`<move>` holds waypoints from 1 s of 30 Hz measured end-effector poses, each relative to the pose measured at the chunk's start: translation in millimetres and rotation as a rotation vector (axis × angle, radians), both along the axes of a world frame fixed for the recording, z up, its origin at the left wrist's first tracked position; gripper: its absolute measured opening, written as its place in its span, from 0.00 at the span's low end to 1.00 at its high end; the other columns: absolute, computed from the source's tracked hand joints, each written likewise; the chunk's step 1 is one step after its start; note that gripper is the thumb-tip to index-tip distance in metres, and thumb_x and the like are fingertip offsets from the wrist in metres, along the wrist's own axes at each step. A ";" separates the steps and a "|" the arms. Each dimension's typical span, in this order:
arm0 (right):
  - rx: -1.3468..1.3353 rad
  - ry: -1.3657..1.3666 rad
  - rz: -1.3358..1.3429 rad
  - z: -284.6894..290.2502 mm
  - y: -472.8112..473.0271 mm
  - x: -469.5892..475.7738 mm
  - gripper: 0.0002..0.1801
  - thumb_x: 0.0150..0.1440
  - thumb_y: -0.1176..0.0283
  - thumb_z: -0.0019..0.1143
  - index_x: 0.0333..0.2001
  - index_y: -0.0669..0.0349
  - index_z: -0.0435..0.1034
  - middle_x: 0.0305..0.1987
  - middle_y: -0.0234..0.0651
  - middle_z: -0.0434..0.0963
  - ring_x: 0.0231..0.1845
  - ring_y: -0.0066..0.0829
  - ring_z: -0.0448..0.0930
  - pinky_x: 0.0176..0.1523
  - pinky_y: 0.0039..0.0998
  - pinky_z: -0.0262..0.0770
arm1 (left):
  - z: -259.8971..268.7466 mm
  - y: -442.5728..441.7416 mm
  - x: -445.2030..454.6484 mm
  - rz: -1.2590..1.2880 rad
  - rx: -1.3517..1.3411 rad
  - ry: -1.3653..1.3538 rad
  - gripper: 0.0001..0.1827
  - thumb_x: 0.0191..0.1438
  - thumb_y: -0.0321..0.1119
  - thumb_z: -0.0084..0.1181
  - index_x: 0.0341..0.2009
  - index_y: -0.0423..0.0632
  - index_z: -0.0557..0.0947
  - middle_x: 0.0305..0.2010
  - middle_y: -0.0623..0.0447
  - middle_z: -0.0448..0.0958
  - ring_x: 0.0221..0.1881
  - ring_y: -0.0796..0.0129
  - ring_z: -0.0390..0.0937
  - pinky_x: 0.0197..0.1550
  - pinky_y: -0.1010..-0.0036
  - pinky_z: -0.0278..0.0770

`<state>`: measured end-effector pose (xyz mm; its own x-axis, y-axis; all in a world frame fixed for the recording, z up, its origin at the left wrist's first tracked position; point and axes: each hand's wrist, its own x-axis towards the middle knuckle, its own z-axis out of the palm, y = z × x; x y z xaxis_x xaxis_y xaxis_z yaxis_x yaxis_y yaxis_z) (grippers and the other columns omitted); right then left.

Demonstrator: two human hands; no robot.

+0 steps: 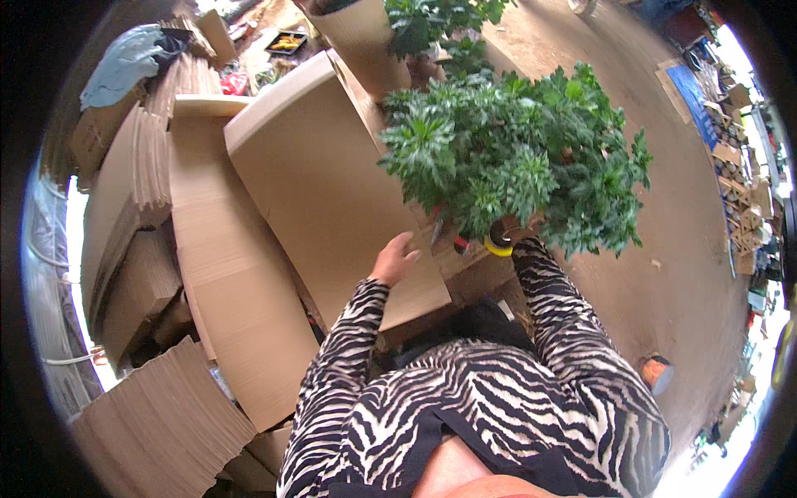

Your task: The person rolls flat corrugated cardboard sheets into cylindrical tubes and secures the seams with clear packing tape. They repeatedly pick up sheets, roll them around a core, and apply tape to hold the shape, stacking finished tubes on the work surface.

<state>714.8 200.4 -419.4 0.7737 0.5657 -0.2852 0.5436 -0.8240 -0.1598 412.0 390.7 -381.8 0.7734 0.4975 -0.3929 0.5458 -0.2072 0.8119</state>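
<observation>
My left hand (396, 258) is over the near end of a long cardboard box (317, 162), thumb and fingers apart, with nothing seen in it. On the right, my right hand (522, 229) is partly covered by leaves at the near edge of bushy green potted plants (498, 143). Whether it grips a stem or a pot there cannot be made out. Close beside that hand is a yellow ring-shaped object (497, 249), perhaps a tape roll, with a small red and black item (461, 244) to its left.
Another long cardboard piece (243, 267) lies left of the box. Stacks of flattened cardboard (165, 423) stand at the lower left and far left. A tall pale container (364, 43) is beyond the box. An orange-and-grey object (656, 373) rests on the floor at right.
</observation>
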 end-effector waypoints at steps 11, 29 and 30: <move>0.059 0.064 0.045 -13.1 23.8 37.1 0.28 0.56 0.63 0.63 0.59 0.59 0.70 0.54 0.48 0.75 0.47 0.50 0.77 0.50 0.45 0.76 | 0.6 11.9 136.8 0.570 -0.464 0.125 0.33 0.65 0.39 0.58 0.71 0.48 0.64 0.69 0.47 0.68 0.65 0.59 0.70 0.63 0.67 0.73; 0.659 0.078 0.634 151.5 68.2 -120.3 0.44 0.46 0.62 0.72 0.64 0.68 0.63 0.58 0.55 0.70 0.56 0.54 0.72 0.61 0.44 0.72 | 21.6 -61.2 -70.4 0.662 -0.815 -0.487 0.33 0.61 0.39 0.63 0.67 0.45 0.67 0.63 0.52 0.74 0.58 0.64 0.76 0.54 0.70 0.79; 0.681 0.101 0.691 159.0 66.5 -135.3 0.46 0.44 0.60 0.74 0.64 0.70 0.62 0.57 0.58 0.69 0.54 0.56 0.72 0.61 0.45 0.72 | 17.7 -63.5 -77.7 0.669 -0.827 -0.512 0.33 0.61 0.39 0.63 0.67 0.45 0.67 0.62 0.52 0.74 0.58 0.64 0.77 0.53 0.70 0.79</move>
